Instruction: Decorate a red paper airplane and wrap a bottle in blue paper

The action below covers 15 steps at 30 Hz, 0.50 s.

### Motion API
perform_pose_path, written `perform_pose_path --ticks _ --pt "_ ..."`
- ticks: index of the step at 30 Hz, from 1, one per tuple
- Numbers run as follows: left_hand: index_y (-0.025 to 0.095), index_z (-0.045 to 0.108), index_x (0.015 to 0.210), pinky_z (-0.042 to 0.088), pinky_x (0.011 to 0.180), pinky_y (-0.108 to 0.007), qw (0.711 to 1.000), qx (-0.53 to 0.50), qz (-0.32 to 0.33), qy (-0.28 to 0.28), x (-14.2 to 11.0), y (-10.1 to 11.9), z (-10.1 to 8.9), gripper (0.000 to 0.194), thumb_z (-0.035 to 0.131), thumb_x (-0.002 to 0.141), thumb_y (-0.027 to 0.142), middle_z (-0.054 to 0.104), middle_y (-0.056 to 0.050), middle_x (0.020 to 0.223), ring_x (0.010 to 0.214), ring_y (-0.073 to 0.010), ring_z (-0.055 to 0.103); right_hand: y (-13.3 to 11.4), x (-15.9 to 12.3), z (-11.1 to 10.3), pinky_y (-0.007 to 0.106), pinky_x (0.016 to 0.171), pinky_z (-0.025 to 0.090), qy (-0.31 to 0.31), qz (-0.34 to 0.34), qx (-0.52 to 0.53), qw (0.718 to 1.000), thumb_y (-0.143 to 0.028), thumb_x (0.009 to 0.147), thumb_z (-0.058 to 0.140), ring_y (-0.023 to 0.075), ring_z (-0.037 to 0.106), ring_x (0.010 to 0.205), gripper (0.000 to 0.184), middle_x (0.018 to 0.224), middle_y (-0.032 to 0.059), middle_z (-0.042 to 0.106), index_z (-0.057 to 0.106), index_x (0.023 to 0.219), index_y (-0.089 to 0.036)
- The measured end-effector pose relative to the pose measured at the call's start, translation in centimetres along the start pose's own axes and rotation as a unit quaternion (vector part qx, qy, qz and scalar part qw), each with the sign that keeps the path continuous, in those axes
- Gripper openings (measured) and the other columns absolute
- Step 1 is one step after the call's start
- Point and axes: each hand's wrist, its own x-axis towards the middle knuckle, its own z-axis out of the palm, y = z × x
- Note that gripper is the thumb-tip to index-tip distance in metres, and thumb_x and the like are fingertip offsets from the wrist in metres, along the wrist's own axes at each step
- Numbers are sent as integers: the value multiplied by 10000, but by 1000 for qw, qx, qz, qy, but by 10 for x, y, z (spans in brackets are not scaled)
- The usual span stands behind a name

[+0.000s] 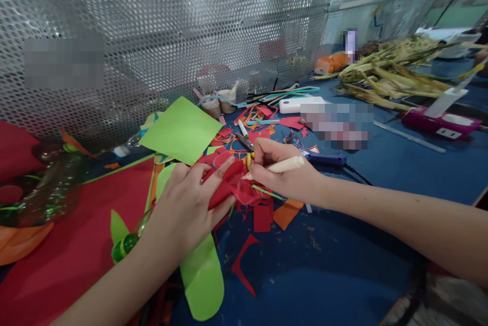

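Note:
My left hand [186, 199] is closed around a folded red paper piece [223, 188], its fingers pressing from above and below. Thin, glossy red layers stick out at the piece's right end. My right hand [285, 176] grips a cream-coloured marker pen [292, 164], whose tip meets the red piece or lies very close to it. Beneath the left wrist a long green paper strip [204, 280] and a green bottle cap [125, 247] show in part. Scissors [244, 141] with yellow handles lie just behind the right fingers, partly covered.
Red and orange paper scraps [263, 216] cover the blue table [324, 275] around the hands. A green square sheet [181, 130] is behind the left hand. To the right lie a blue corded tool [328, 158], a purple power strip [440, 122] and dried husks [389, 74]. Perforated metal [171, 26] stands behind.

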Motion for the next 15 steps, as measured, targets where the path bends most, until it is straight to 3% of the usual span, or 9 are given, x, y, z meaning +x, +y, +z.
perform_pose_path --ticks 15 --pt "223 581 1416 502 833 -517 1000 17 -2 -13 1 2 -2 486 525 983 436 662 -155 1060 874 -336 521 -1 0 -1 233 450 239 4 11 -12 1000 -214 744 536 76 295 479 193 540 -109 374 371 655 -260"
